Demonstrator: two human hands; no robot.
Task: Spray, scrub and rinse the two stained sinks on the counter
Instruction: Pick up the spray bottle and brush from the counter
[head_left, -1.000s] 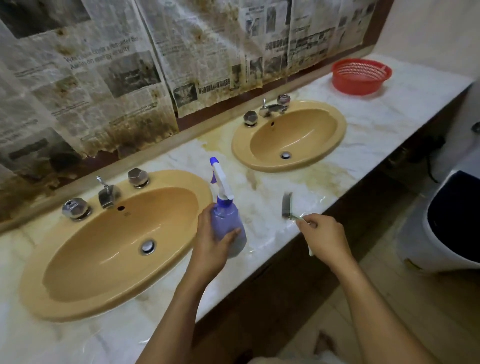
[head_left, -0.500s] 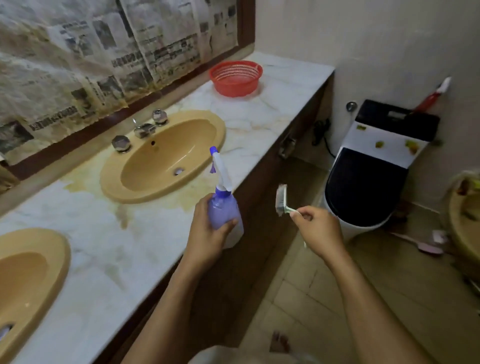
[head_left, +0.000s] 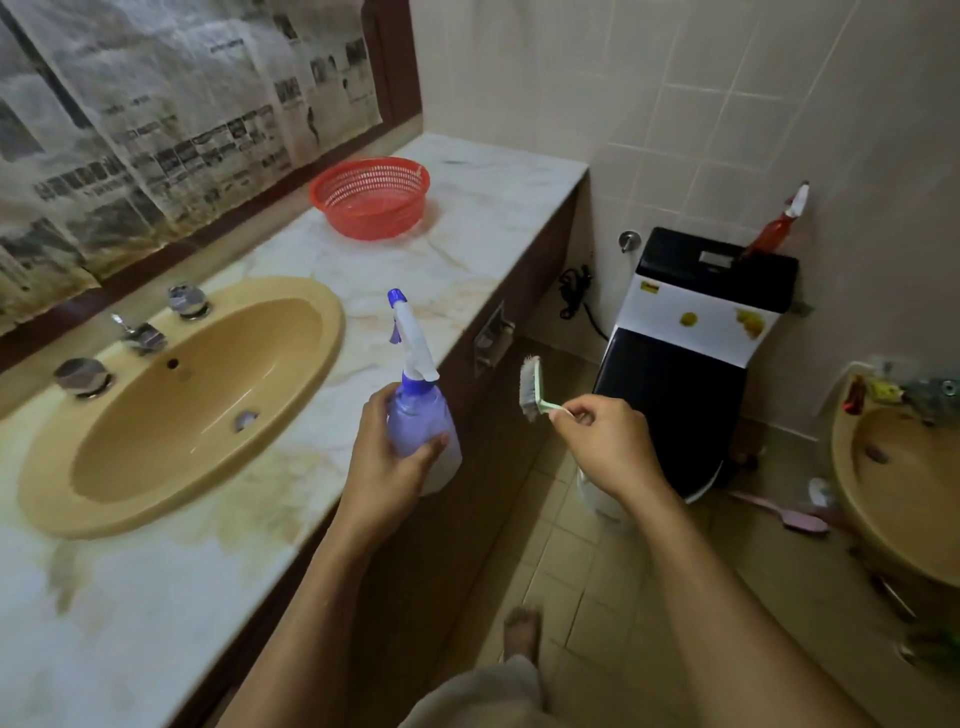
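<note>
One tan oval sink (head_left: 311, 332) sits in the stained marble counter (head_left: 467, 228) at the left, with a chrome tap and two knobs (head_left: 140, 332) behind it. The other counter sink is out of view. My left hand (head_left: 384, 467) grips a purple spray bottle (head_left: 421, 421) with a white and blue trigger head, held upright over the counter's front edge. My right hand (head_left: 602, 447) pinches the thin handle of a small green scrub brush (head_left: 532, 387), bristles facing left, held over the floor right of the counter.
A red plastic basket (head_left: 371, 200) stands at the counter's far end. A black and white toilet (head_left: 691, 358) with a red bottle (head_left: 776, 223) on its tank stands to the right. Another tan basin (head_left: 904, 488) sits at the far right, and a pink brush (head_left: 789, 517) lies on the tiled floor.
My view has swung right: the near left sink has left the frame and the toilet and floor have come in. Both hands keep their hold on the bottle and brush.
</note>
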